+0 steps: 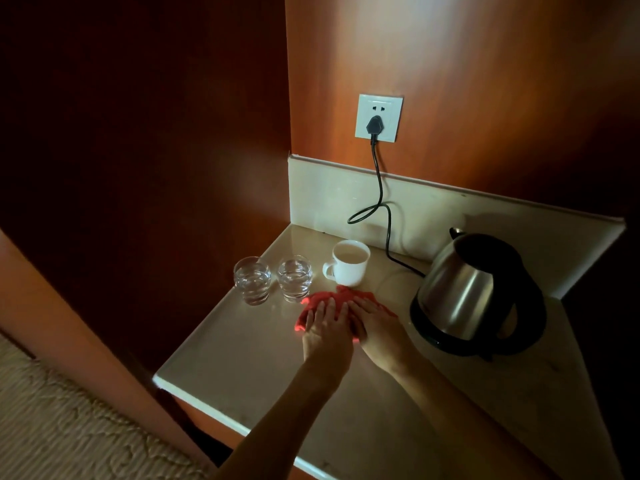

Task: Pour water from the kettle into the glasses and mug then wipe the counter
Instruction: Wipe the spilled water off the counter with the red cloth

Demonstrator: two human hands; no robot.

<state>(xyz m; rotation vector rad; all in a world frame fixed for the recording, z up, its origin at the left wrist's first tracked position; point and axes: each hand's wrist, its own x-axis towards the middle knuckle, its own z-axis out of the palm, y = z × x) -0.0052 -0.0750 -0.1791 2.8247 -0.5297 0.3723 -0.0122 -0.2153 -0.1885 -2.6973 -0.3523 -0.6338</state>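
- Pouring looks done to me: both glasses, the left glass point(252, 279) and the right glass point(295, 277), show water, and the mug point(349, 262) looks filled too. So we're on the wiping step.
- The red cloth point(341, 299) sits on the worktop point(242, 362) just in front of the mug, at about 6 o'clock from it and 4 o'clock from the right glass.
- Left hand point(327, 332) lies flat on the cloth, fingers stretched out, pressing rather than gripping. Right hand point(379, 329) is right next to it, also spread flat on the cloth, the two hands touching or nearly so.
- The kettle point(476, 292) is back on its base at about 3 o'clock from the hands, cord running up to the wall socket point(379, 116).
- Next move, my guess: slide the cloth across the bare stretch toward 7 o'clock, keeping the palms down so it doesn't bunch.
- Watch-out: the glasses are near the cloth's left edge, so a sweep toward 10 o'clock could knock them. Same with the mug at 12.
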